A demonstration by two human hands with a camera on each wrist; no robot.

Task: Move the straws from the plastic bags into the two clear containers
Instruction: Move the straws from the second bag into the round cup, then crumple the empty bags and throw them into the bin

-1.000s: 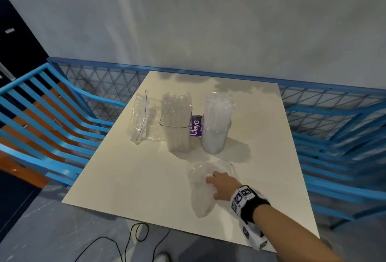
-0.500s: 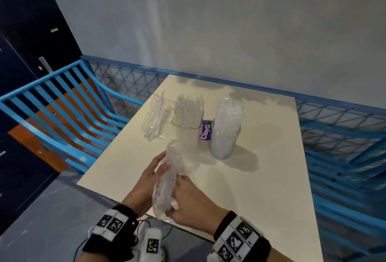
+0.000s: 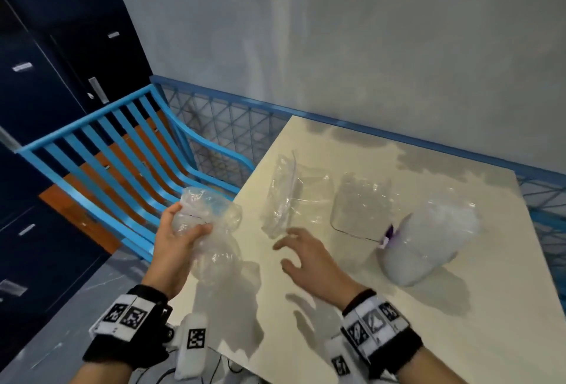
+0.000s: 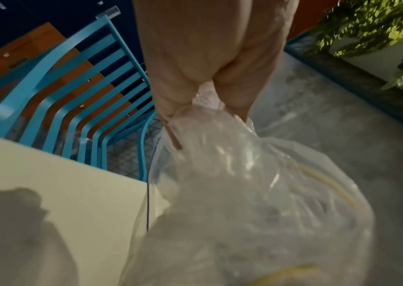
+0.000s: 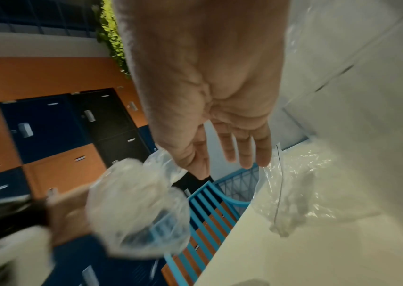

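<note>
My left hand point(image 3: 180, 230) grips a crumpled clear plastic bag point(image 3: 211, 215) in the air over the table's left edge; the same bag point(image 4: 256, 203) point(image 5: 141, 211) fills both wrist views, and what it holds is blurred. Beside it my right hand point(image 3: 300, 252) hovers open, fingers spread, holding nothing, just short of a second clear bag point(image 3: 284, 196) lying on the table. Behind that bag stands a square clear container point(image 3: 361, 209) packed with clear straws. To its right a round clear container point(image 3: 428, 239) holds white straws.
The cream table point(image 3: 459, 337) is ringed by blue railing point(image 3: 122, 169) on the left and blue mesh point(image 3: 220, 129) behind. A small purple label point(image 3: 387, 235) peeks between the two containers. Dark blue lockers point(image 3: 46, 92) stand at the far left.
The bag was lifted off the table, held in both hands, then passed to my left hand and carried left. My right hand has let go and spread open. The view swung left.
</note>
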